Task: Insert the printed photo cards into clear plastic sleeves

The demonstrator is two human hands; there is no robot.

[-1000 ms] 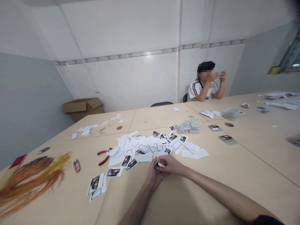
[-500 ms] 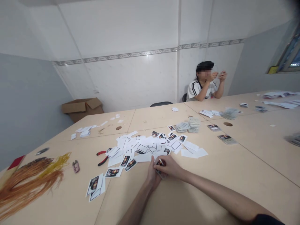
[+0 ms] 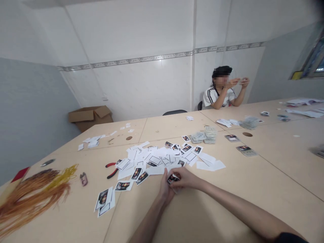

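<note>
Towards the near edge of the table (image 3: 217,216), a printed card (image 3: 172,179) is held in the half-curled left hand (image 3: 165,192) and pinched by the right hand (image 3: 187,178); apparently it is being adjusted, and steady support seems called for.

At lower centre, the card (image 3: 171,179) was black with orange spots. Left of centre, plier handles (image 3: 112,173) showed red and black; lower left, the strand bundle (image 3: 45,200) was orange-brown, the thread (image 3: 64,176) yellow. Upper right, a white sleeve (image 3: 209,95) bore black stripes.
</note>
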